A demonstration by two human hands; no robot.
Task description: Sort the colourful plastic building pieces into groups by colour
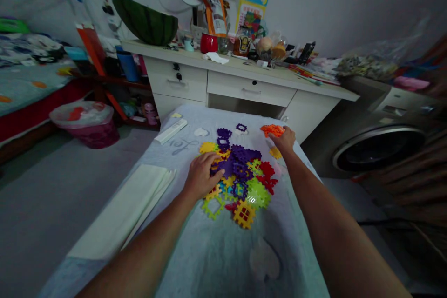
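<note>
A heap of toothed plastic building pieces in several colours lies mid-table. My left hand [201, 174] rests on the heap's left side, fingers apart, close to the yellow pieces [208, 147] and purple pieces [226, 167]. Farther off at the right, my right hand [284, 139] has its thumb and fingers around the near end of a cluster of orange pieces [271, 130]. Red pieces [267, 176], lime-green pieces [259, 194] and a yellow window-shaped piece [244, 214] lie on the near and right sides. A single purple frame piece [241, 127] sits apart at the back.
The cloth-covered table [209, 260] carries a folded white cloth [122, 209] and a white oblong object [171, 131] on its left. Beyond stands a white desk [240, 86] with a cut watermelon [146, 23] and jars. A washing machine [380, 121] is right; a pink bin [92, 125] left.
</note>
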